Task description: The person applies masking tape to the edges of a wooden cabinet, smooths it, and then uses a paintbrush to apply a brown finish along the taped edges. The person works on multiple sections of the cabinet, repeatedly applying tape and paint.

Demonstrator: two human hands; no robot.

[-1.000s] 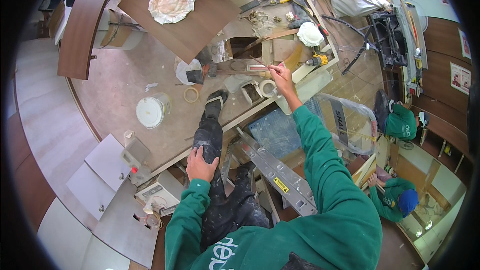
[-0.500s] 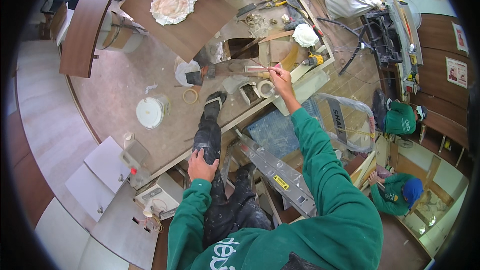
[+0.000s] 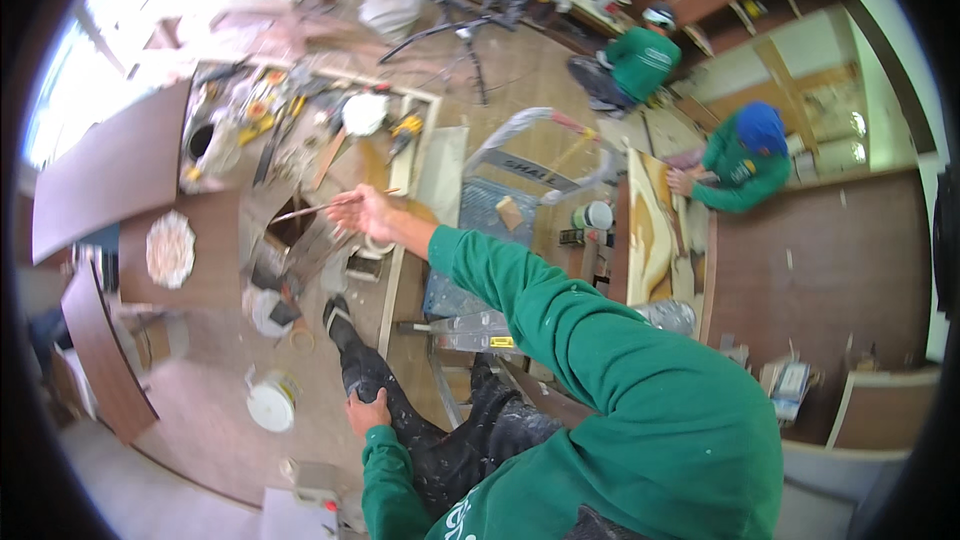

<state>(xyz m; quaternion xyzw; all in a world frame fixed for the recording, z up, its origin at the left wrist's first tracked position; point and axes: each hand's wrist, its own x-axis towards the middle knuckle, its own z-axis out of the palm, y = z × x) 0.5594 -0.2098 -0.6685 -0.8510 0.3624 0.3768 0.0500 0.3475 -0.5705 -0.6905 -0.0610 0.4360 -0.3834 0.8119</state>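
Observation:
My right hand [image 3: 364, 214] is stretched out over a cluttered work surface, its fingers closed on a thin brown stick [image 3: 300, 212]. The stick points left, above a dark square opening [image 3: 292, 225]. Whether it ends in a brush tip is too blurred to tell. My left hand [image 3: 368, 414] lies over my bent knee, fingers apart and holding nothing. Beyond my right hand lie a yellow-and-black cordless drill [image 3: 407, 128] and a white rounded lump [image 3: 364, 114]. A putty knife with a wide dark blade [image 3: 284, 312] lies near my outstretched foot.
A white bucket [image 3: 271, 406] stands left of my leg. A metal stepladder [image 3: 470, 332] is beside me, near a blue platform [image 3: 495, 212] with a wrapped rail. Brown panels [image 3: 110, 155] lean at left. Two people in green, one crouching [image 3: 640, 65], another at a wooden piece [image 3: 742, 162], work at right.
My view has swung right, so the bench sits farther left and more of both co-workers' area shows. My right hand has turned palm upward, still with the stick; my left stays on the knee.

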